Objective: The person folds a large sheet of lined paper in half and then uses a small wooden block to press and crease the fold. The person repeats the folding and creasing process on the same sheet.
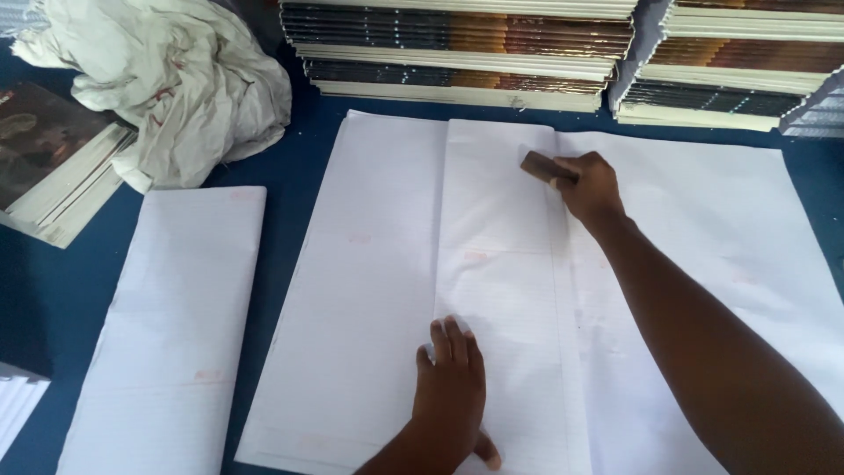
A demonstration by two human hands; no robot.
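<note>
White ruled sheets (387, 290) lie spread over a dark blue surface (53, 290), big sheet in the middle with a folded flap (501, 264) laid over its centre. Faint pink marks show on the paper, too small to make out. Right hand (587, 186) is at the far end of the fold, grip closed around a small brown block (538, 164) that touches the paper at the flap's edge. Left hand (450, 387) lies flat, fingers spread, on the near part of the flap, pressing the paper, holding nothing.

One narrower folded pile of white sheets (167, 325) sits to the left, just apart from the big sheet. Two stacks of bound booklets at the far edge: one wide stack (457, 44) with dark and orange-brown spines and cream page edges, one second stack (730, 70) to its right, near the sheet's far edge. One crumpled off-white wrapping paper (167, 79) at far left, resting partly on one dark-covered booklet pile (53, 167). One corner of another white stack (18, 405) shows at the left edge, cut off. Right forearm crosses over the sheet's right half and hides some of it.
</note>
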